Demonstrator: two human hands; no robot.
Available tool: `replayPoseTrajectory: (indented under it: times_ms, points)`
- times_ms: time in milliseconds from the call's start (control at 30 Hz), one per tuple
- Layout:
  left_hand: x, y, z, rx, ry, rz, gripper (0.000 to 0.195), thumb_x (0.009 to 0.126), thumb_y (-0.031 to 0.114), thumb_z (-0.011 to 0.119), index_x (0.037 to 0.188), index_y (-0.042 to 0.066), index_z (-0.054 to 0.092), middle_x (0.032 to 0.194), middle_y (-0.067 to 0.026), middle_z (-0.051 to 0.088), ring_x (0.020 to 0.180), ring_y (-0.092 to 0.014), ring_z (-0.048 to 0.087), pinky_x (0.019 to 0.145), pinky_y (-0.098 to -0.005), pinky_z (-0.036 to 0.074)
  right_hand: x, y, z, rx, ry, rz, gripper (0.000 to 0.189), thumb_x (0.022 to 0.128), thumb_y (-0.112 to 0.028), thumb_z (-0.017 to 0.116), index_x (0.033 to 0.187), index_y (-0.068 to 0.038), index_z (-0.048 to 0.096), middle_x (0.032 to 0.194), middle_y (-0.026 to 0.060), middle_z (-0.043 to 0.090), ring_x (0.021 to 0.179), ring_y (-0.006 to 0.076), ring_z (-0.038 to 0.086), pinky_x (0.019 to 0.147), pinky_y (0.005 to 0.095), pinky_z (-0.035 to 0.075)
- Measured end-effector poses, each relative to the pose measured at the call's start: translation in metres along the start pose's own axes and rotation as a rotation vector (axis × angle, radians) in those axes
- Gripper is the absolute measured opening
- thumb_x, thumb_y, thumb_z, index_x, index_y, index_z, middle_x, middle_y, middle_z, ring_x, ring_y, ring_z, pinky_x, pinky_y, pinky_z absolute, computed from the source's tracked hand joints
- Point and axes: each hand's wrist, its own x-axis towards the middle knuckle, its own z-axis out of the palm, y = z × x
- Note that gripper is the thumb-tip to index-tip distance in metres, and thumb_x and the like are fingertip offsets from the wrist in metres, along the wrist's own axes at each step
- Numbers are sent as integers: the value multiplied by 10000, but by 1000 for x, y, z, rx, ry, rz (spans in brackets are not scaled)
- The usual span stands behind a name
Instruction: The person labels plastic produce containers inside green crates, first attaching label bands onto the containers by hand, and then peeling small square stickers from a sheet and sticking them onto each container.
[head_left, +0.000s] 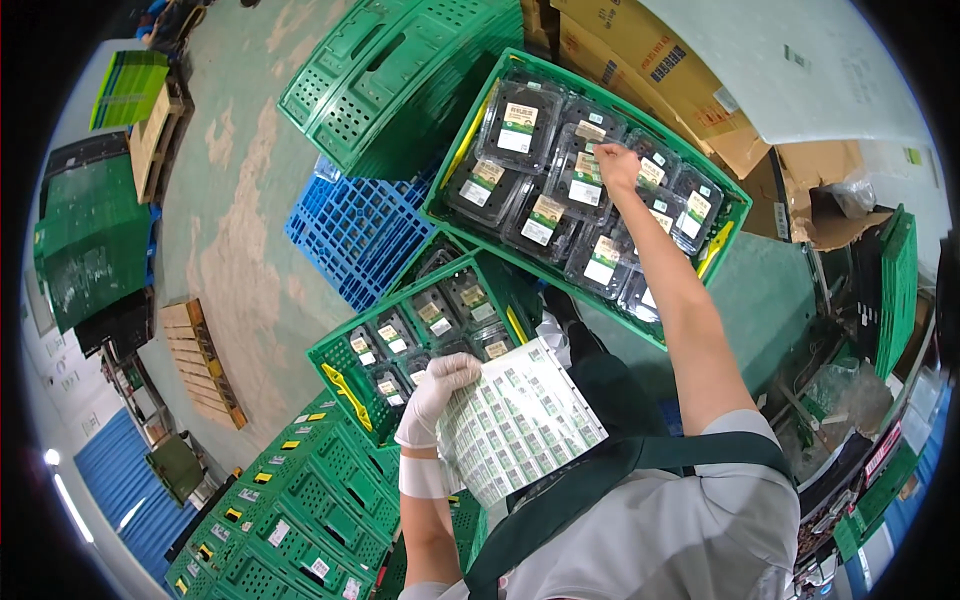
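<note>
My left hand, in a white glove, grips the top corner of a sheet of small printed stickers held before my apron. My bare right hand reaches over a green plastic crate with its fingertips bunched at the upper label of a clear plastic clamshell box. Whether those fingers hold a sticker is too small to tell. Several clamshells with dark contents and paper labels lie around it, some stacked. A lower green crate with yellow handles holds more labelled clamshells, partly hidden behind my left hand.
Stacked green crates rise beyond and at lower left. A blue plastic pallet lies between. Cardboard boxes stand behind the upper crate. A wooden pallet is on the floor at left; a person is far off.
</note>
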Motion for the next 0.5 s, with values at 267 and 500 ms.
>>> replayPoseTrajectory:
  times_ms: [267, 500]
  points:
    - [-7, 1, -7, -50, 80, -52, 107, 842, 112, 591, 870, 17, 631, 760, 36, 577, 700, -55, 509, 644, -196, 407, 15, -32, -14, -392, -227, -190, 367, 725, -421, 666, 770, -58, 682, 821, 159, 664, 780, 329, 640, 705, 377, 523]
    - [-13, -6, -6, -130, 150, -83, 106, 857, 125, 579, 848, 28, 622, 723, 41, 567, 648, -47, 496, 603, -188, 398, 27, -101, 56, 97, -171, -391, 217, 728, -242, 667, 846, -60, 650, 798, 101, 678, 713, 233, 660, 686, 325, 520]
